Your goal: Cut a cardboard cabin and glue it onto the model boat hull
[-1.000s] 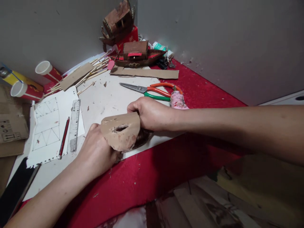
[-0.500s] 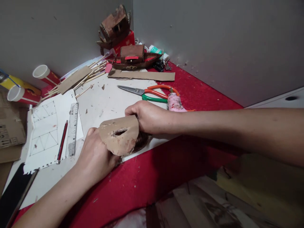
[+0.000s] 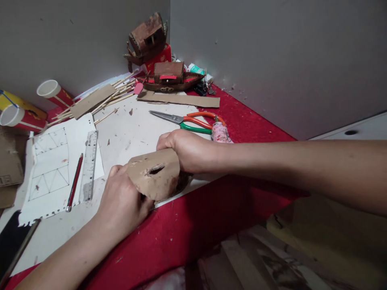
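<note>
A curved brown cardboard piece (image 3: 155, 173) with a ragged slit in its face is held between both hands, low over the front edge of the white sheet (image 3: 133, 137). My left hand (image 3: 123, 197) grips its left side, fingers curled beneath it. My right hand (image 3: 190, 151) is closed on its far right side, with the fingertips partly hidden behind the piece. A darker part shows under its right edge. Scissors (image 3: 184, 120) with orange and green handles lie just beyond my right hand, beside a pink-wrapped object (image 3: 220, 132).
Two model boats (image 3: 169, 77) (image 3: 148, 38) stand at the back. Wooden sticks (image 3: 121, 90), a cardboard strip (image 3: 181, 99) and red paper cups (image 3: 62, 96) (image 3: 32, 121) lie around. At left are a drawing (image 3: 50, 161), a red pencil (image 3: 74, 181) and a clear ruler (image 3: 90, 165).
The view has shifted slightly. The cardboard piece is tilted a little differently, and both hands still hold it.
</note>
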`<action>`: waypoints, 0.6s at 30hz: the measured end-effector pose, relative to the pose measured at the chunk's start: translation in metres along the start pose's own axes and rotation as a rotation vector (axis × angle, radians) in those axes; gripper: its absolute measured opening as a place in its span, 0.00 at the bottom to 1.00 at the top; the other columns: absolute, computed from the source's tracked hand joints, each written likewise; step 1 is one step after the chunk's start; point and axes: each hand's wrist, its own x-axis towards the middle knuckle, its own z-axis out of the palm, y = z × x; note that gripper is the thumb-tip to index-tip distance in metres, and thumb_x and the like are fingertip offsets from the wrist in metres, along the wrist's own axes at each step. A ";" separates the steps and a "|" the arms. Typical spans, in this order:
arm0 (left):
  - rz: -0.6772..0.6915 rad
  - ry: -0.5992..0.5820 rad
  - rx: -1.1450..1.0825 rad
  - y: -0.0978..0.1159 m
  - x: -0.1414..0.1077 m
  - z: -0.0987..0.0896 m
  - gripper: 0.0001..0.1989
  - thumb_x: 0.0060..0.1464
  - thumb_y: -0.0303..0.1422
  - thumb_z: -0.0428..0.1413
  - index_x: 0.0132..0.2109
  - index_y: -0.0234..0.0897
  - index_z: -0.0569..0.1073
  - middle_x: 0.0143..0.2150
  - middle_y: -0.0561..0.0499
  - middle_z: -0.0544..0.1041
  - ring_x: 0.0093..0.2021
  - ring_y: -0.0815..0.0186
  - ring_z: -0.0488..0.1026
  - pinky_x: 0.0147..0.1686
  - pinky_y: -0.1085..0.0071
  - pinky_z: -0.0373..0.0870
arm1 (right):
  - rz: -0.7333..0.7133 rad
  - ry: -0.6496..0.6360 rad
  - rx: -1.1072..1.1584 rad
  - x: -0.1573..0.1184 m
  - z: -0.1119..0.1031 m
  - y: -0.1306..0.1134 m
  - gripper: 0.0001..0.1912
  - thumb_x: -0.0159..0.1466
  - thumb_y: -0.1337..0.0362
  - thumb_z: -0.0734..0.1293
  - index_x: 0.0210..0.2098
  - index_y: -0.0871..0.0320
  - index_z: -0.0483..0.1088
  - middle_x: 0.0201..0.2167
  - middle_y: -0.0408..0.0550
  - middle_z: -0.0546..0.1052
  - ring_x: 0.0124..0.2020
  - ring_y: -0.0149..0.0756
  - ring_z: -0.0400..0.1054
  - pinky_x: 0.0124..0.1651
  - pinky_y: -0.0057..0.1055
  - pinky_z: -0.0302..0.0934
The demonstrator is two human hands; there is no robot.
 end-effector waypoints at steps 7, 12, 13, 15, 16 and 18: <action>0.007 0.039 -0.001 0.000 -0.003 0.002 0.11 0.50 0.27 0.57 0.43 0.37 0.78 0.44 0.42 0.81 0.45 0.48 0.76 0.45 0.52 0.69 | 0.052 -0.033 -0.075 0.004 -0.002 -0.011 0.05 0.48 0.75 0.69 0.25 0.61 0.74 0.28 0.45 0.78 0.30 0.36 0.70 0.29 0.26 0.60; 0.055 0.131 0.052 -0.002 -0.004 0.005 0.06 0.52 0.27 0.54 0.34 0.36 0.76 0.35 0.42 0.80 0.37 0.50 0.76 0.39 0.54 0.67 | 0.012 -0.027 -0.061 0.003 0.001 -0.004 0.06 0.49 0.75 0.69 0.27 0.62 0.75 0.30 0.46 0.79 0.30 0.35 0.70 0.29 0.25 0.59; 0.061 0.143 0.053 -0.003 -0.005 0.005 0.05 0.52 0.28 0.54 0.34 0.36 0.76 0.34 0.43 0.80 0.36 0.50 0.76 0.38 0.55 0.66 | -0.005 -0.017 -0.065 0.002 0.002 -0.002 0.06 0.49 0.75 0.69 0.27 0.62 0.75 0.30 0.46 0.79 0.31 0.35 0.70 0.30 0.25 0.59; 0.072 0.176 0.028 -0.003 -0.007 0.003 0.05 0.52 0.28 0.54 0.36 0.36 0.75 0.34 0.44 0.79 0.35 0.53 0.75 0.36 0.57 0.65 | -0.038 -0.003 -0.070 0.001 0.003 0.000 0.07 0.48 0.76 0.68 0.26 0.61 0.75 0.31 0.46 0.79 0.32 0.35 0.70 0.32 0.25 0.60; 0.074 0.207 0.007 -0.003 -0.009 0.002 0.04 0.53 0.28 0.54 0.36 0.36 0.74 0.33 0.45 0.78 0.33 0.54 0.74 0.34 0.58 0.64 | -0.051 0.004 -0.070 0.000 0.004 0.001 0.07 0.48 0.76 0.68 0.26 0.61 0.75 0.31 0.46 0.79 0.33 0.34 0.70 0.33 0.25 0.60; 0.059 0.277 -0.043 -0.003 -0.014 -0.001 0.02 0.53 0.27 0.55 0.35 0.38 0.70 0.29 0.50 0.75 0.30 0.59 0.71 0.33 0.61 0.62 | -0.071 0.014 -0.063 0.000 0.005 0.003 0.08 0.48 0.76 0.67 0.27 0.61 0.75 0.31 0.46 0.79 0.32 0.34 0.70 0.33 0.24 0.60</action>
